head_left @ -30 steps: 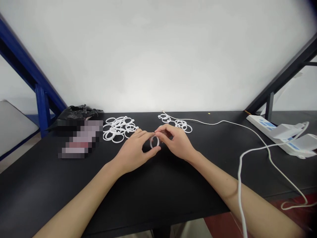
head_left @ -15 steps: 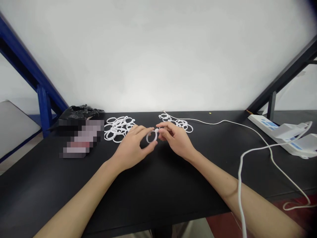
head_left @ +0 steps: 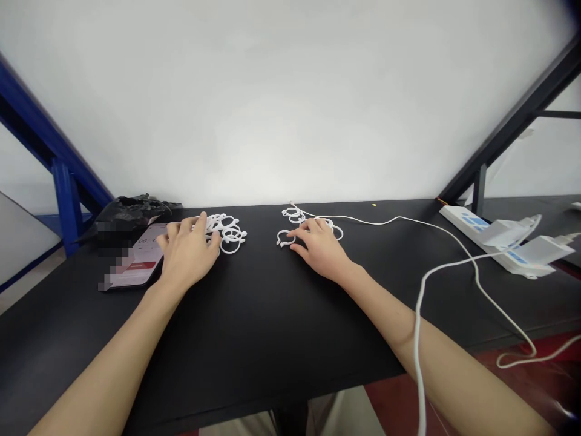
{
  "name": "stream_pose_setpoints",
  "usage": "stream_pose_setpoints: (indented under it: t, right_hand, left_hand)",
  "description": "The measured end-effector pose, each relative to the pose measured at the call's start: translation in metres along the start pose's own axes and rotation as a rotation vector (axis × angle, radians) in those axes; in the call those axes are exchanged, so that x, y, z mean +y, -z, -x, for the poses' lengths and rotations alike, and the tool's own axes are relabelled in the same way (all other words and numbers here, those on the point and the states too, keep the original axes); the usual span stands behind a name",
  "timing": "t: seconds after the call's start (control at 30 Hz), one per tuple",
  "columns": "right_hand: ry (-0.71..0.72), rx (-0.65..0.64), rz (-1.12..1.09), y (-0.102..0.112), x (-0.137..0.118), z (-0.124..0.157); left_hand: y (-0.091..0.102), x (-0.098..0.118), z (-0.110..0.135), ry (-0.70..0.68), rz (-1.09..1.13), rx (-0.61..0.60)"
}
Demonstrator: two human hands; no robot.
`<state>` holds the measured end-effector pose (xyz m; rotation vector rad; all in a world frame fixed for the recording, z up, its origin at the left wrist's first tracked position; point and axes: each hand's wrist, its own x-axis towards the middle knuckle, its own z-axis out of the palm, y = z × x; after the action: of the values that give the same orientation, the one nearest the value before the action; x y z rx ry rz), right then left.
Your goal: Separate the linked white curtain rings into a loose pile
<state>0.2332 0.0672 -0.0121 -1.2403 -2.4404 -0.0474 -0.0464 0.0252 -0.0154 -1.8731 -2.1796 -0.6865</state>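
Head view: right of the phone (head_left: pixel 138 257), left hand (head_left: pixel 188 248) spreads over rings (head_left: pixel 233 232); farther right, right hand (head_left: pixel 320 251) touches open-ended ring (head_left: pixel 284 244), grip unclear.

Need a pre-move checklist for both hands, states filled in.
1. Left hand at left ring pile: ok, over its left side.
2. Left grip: cannot tell, fingertips partly hidden.
3. Right hand grip on the nearby ring: cannot tell, thumb and index finger at its edge.
4. Left and right ring pile apart: ok, black tabletop between.
5. White cable clear of right forearm in view: not ok, crosses it.
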Motion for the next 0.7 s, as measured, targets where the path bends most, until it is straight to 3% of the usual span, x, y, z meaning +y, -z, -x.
stream_pose_setpoints:
  t: [0.1,0.17,0.27,0.37,0.57,0.7]
  right_hand:
    - [0.037,-0.074,-0.172,0.002,-0.011,0.000]
    - [0.001,-0.092,-0.426,0.003,-0.017,-0.001]
    - [-0.103,-0.087,-0.844,0.006,-0.024,-0.002]
    - [-0.140,-0.110,-1.084,0.009,-0.030,-0.002]
    - [-0.089,-0.237,-1.219,0.008,-0.033,0.000]
    - [-0.124,-0.198,-1.233,0.009,-0.033,0.001]
  left_hand:
    - [0.008,0.024,0.009,-0.083,0.089,0.014]
    - [0.010,0.042,0.017,-0.178,0.169,-0.001]
    - [0.008,0.064,0.028,-0.264,0.299,-0.075]
    - [0.004,0.073,0.034,-0.287,0.390,-0.156]
    - [0.006,0.069,0.033,-0.265,0.506,-0.209]
    - [0.008,0.068,0.032,-0.280,0.534,-0.173]
